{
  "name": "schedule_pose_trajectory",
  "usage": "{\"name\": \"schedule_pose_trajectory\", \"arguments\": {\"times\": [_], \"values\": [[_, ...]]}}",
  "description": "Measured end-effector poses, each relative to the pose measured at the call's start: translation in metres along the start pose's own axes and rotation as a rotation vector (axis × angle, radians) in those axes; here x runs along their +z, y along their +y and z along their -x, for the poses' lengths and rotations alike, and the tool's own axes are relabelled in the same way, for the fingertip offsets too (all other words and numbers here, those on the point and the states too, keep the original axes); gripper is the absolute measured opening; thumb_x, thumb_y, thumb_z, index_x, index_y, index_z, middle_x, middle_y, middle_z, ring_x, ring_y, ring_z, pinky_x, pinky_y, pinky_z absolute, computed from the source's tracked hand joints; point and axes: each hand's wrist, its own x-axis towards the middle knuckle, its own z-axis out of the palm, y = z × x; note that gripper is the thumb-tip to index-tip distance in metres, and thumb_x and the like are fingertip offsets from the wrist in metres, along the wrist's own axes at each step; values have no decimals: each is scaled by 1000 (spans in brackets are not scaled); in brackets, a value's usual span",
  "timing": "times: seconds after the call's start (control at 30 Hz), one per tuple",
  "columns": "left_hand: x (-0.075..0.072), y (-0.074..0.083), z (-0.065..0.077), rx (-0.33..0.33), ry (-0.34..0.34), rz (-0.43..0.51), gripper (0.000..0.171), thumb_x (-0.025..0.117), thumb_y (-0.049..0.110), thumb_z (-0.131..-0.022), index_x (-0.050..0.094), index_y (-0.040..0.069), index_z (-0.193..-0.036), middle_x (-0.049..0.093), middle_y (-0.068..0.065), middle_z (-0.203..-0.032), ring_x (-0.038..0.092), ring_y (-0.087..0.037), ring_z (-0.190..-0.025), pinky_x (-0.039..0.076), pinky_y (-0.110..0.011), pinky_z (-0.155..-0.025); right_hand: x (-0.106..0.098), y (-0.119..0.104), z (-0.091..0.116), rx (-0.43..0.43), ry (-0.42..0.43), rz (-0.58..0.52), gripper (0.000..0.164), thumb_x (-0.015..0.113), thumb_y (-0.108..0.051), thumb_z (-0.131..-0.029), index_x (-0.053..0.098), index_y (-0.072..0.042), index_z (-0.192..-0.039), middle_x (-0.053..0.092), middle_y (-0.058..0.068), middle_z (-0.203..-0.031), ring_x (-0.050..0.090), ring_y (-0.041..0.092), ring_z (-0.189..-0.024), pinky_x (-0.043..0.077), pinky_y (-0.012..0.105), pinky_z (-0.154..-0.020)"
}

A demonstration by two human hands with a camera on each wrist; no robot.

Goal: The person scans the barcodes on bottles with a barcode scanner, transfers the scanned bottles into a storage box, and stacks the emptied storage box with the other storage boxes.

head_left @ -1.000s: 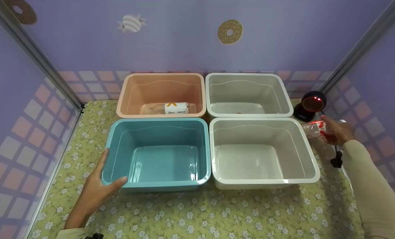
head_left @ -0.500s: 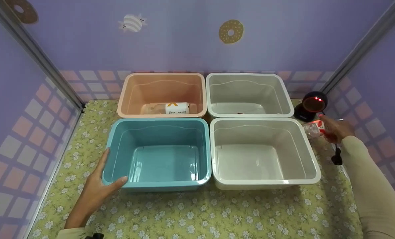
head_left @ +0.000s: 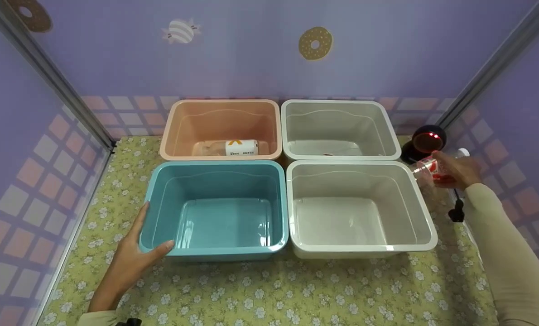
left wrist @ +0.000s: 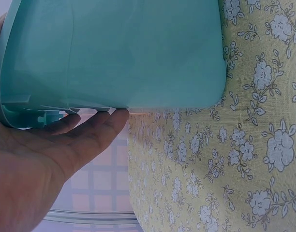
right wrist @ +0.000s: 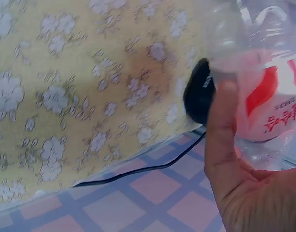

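Observation:
My right hand point(head_left: 460, 171) holds a clear plastic bottle point(head_left: 432, 167) with a red and white label, just below the black scanner point(head_left: 428, 139) whose red lights are lit. The bottle's white cap sticks out to the right of the hand. In the right wrist view the thumb lies along the label point(right wrist: 269, 96), and the other fingers are mostly hidden behind the bottle. My left hand point(head_left: 131, 256) rests on the near left corner of the blue bin point(head_left: 215, 253). Its straight fingers point(left wrist: 97, 133) touch the bin's outer side, with the thumb at the front rim.
Beside the blue bin stands a cream bin point(head_left: 364, 247). Behind them are an orange bin point(head_left: 219, 105), with a white-labelled bottle point(head_left: 241, 147) lying inside, and a grey bin point(head_left: 337, 105). A black cable point(right wrist: 138, 170) runs from the scanner. Purple walls enclose three sides.
My right hand has shifted slightly left and turned the bottle, so its cap end sits higher and shows more. The left hand and bins stay where they were.

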Motion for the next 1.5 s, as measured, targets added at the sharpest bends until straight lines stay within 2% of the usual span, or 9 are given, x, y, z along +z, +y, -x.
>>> {"name": "schedule_pose_trajectory", "arguments": {"times": [0.3,0.5,0.67,0.83,1.0,1.13,1.23,1.33,1.5], "values": [[0,1,-1,-9,-9,-7,113,79,41,-102,-7,48,-175,-5,-18,-184,5,-65,-162,16,-94,-115,0,-4,-2,-131,64,7,51,75,-50,-103,58,-6,-120,63,-4,-96,76,13,-72,69,33,-72],[0,2,0,-13,1,-13,113,80,44,-101,-6,52,-174,-5,-18,-184,5,-67,-160,13,-95,-114,1,-12,1,-218,119,41,51,78,-49,-101,64,-1,-110,68,-9,-79,74,9,-63,65,25,-61],[-1,3,0,-16,-5,-13,112,79,44,-101,-7,53,-173,-5,-19,-184,5,-66,-161,14,-95,-114,3,-24,11,-245,146,-6,40,82,-40,-100,68,-4,-88,66,-7,-71,71,7,-56,63,23,-57],[-1,2,0,-26,-10,-17,112,78,45,-102,-8,54,-173,-5,-19,-184,5,-66,-161,16,-95,-114,4,-31,15,-278,172,-12,44,85,-36,-98,65,-9,-69,65,-6,-64,66,5,-50,60,21,-52],[-1,1,-1,-11,-4,-24,113,79,43,-102,-8,50,-174,-4,-19,-184,7,-66,-161,17,-94,-115,3,-35,12,-320,255,137,56,85,-47,-96,56,-19,-58,57,-11,-54,56,5,-47,51,24,-45],[-1,2,0,-2,1,-32,113,79,43,-102,-8,49,-174,-3,-19,-184,7,-67,-160,18,-94,-114,5,-41,13,-322,295,210,55,83,-56,-94,57,-10,-77,55,-6,-70,52,12,-62,44,28,-50],[0,2,0,-1,2,-29,113,79,44,-102,-7,50,-174,-3,-18,-184,7,-67,-160,17,-94,-114,8,-46,19,-301,287,209,69,79,-59,-95,60,4,-119,60,10,-108,55,20,-91,48,28,-67],[0,3,0,4,6,-27,113,80,44,-101,-6,52,-174,-3,-17,-184,7,-67,-160,16,-94,-114,10,-51,25,-287,273,195,93,75,-58,-97,45,8,-155,53,17,-140,52,23,-115,49,29,-85],[-1,3,0,0,6,-11,112,80,44,-101,-6,56,-172,-4,-17,-184,6,-66,-161,14,-94,-114,15,-61,32,-313,278,156,91,76,-54,-98,45,4,-160,57,8,-134,55,15,-109,50,24,-85]]}}
